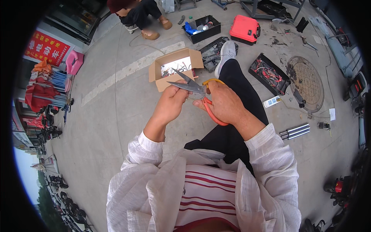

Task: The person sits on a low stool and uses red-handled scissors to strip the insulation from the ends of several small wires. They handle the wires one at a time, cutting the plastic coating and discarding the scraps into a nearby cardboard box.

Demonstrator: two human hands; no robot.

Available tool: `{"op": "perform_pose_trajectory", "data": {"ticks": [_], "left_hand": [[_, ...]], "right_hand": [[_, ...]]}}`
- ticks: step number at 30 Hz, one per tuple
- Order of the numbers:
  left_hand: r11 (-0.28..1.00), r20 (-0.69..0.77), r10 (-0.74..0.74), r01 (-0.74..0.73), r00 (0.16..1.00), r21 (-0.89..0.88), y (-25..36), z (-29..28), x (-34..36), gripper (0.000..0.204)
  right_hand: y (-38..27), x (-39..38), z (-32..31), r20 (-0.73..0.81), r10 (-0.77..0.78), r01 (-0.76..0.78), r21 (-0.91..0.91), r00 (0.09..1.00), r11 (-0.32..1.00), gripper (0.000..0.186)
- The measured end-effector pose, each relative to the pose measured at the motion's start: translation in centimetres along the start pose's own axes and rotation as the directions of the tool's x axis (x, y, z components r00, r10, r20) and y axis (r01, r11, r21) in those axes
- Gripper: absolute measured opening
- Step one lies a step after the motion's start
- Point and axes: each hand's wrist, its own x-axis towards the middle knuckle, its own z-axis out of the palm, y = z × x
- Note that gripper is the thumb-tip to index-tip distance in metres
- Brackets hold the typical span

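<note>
My right hand is closed around the handles of a pair of scissors, one handle orange-red and the other yellow. The dark blades stand apart, pointing left. My left hand is closed in a pinch just under the lower blade. A thin, pale strand seems to run between the two hands, too small to make out. Beyond my hands an opened cardboard box sits on the ground with wires and small parts inside.
Ahead lie a black bin of bottles, a red hard case and a black tray of red wires. Right are a power strip, metal tubes and a manhole cover. Another person sits at the top left.
</note>
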Motion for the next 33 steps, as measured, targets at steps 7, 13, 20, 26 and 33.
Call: {"op": "perform_pose_trajectory", "data": {"ticks": [7,13,20,26,33], "left_hand": [[0.99,0.044,-0.051,0.056,0.998,-0.128,0.0,-0.4,0.0,0.02],[0.995,0.002,0.075,-0.074,0.997,-0.069,-0.7,-0.1,0.3,0.018],[0.912,-0.081,0.369,-0.344,0.926,0.223,-0.6,1.1,-0.2,0.02],[0.826,-0.119,0.431,-0.338,0.895,0.451,-1.5,0.6,0.2,0.023],[0.866,-0.221,0.444,-0.353,0.868,0.354,-2.6,1.3,0.5,0.032]], "right_hand": [[0.3,-0.2,0.4,-0.018,-0.023,0.023,-0.003,1.0,1.0,0.072],[0.1,0.1,0.3,0.025,0.024,-0.025,0.038,0.999,0.999,0.075],[-0.1,0.2,0.4,0.084,0.12,-0.124,0.054,0.989,0.991,0.066],[0.1,0.3,0.3,0.221,0.125,-0.166,0.179,0.967,0.97,0.072],[0.2,0.3,0.6,0.218,0.105,-0.159,0.246,0.97,0.956,0.071]]}}
